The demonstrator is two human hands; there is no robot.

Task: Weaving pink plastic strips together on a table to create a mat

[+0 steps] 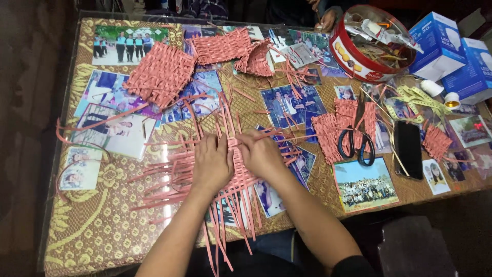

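Pressing flat on the half-woven mat of pink strips (225, 169) at the centre of the frame, my left hand (211, 163) lies palm down with fingers together, and my right hand (261, 154) rests just beside it, fingers curled onto the weave; whether it pinches a strip I cannot tell, since the fingertips are hidden under the knuckles. Both hands cover the woven middle, so only the loose strip ends show, fanning left and hanging over the near table edge. Finished pink woven pieces (161, 74) lie in the upper left and upper middle. Black-handled scissors (356, 143) sit on another woven piece right of centre, a dark phone (408, 149) beside them. The red round tin (371, 43) in the upper right holds clutter I cannot make out. Another person's hand (328, 19) is cut off at the top edge
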